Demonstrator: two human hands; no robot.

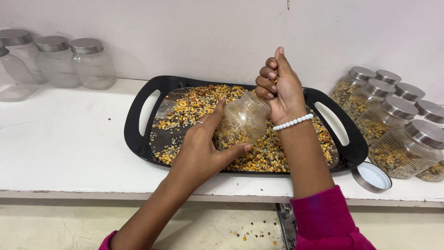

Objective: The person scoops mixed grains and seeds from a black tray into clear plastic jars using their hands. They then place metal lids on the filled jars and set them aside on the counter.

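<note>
Pink sleeve at the bottom edge, right forearm rising from it; a few spilled grains lie on the lower ledge between the two arms.

Left hand: wrapped around the body of a clear jar, thumb on the near side, fingers on the far side, ring on one finger. Jar is tipped, mouth pointing up and to the right, partly filled with mixed grains. It is held above the middle of the tray.

Right hand: closed in a loose fist at the jar's mouth, fingers curled around a pinch of grains, white bead bracelet on the wrist.

Black tray with two cut-out handles sits on the white counter, its floor covered with mixed lentils and seeds, mostly yellow and brown.

Loose metal lid lies upside down on the counter just beside the tray's near right corner.

Right of the tray: cluster of filled lidded jars, same grain mix inside.

Far left, against the wall: three empty lidded jars.
</note>
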